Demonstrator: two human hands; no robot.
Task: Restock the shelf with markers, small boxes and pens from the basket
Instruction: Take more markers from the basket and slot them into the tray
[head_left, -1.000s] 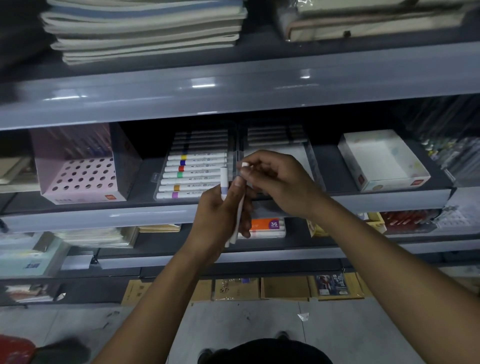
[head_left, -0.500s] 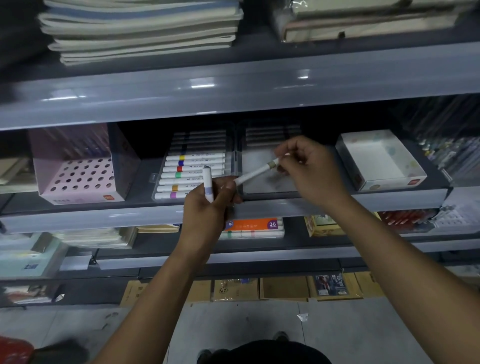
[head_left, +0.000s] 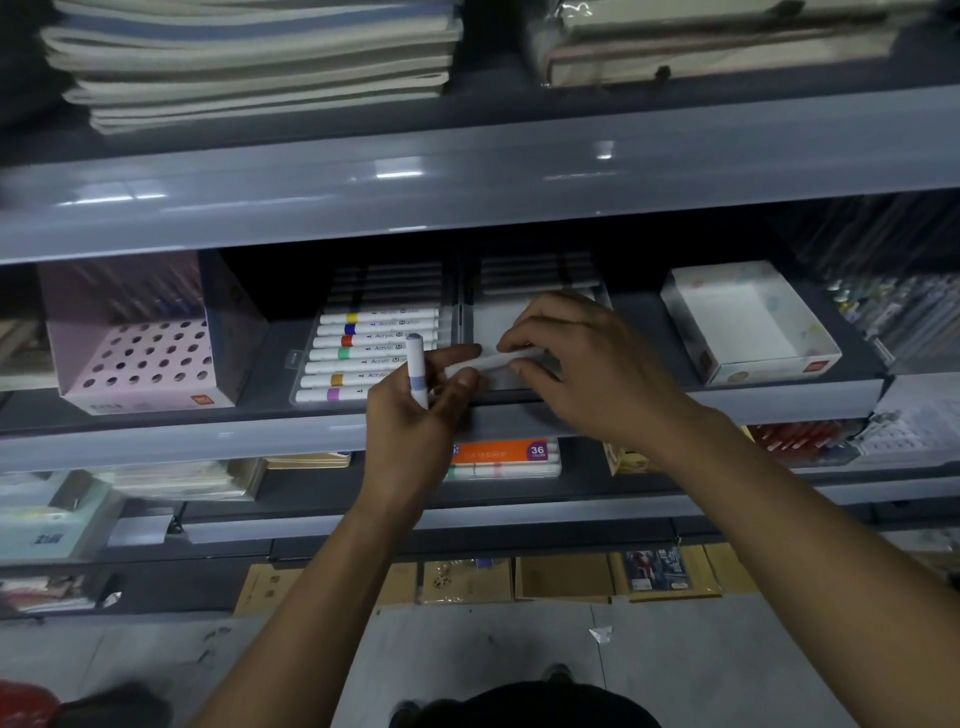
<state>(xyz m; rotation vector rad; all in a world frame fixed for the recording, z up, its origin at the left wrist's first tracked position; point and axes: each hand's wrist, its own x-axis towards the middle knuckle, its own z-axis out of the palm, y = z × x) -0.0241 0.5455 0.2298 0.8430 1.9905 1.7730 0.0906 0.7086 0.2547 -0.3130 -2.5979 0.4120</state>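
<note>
Before the grey shelf (head_left: 208, 441), left hand (head_left: 415, 415) grips an upright marker (head_left: 416, 371); right hand (head_left: 587, 364) pinches another marker (head_left: 488, 362).

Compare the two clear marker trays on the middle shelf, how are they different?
The left tray is nearly full, with white markers in a row up to its front edge. The right tray holds markers only at the back, and its front floor is bare. The right hand is over the right tray; none is over the left tray.

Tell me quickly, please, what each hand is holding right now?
Left hand: closed on an upright white marker.
Right hand: fingers pinching a second white marker, lying sideways.
</note>
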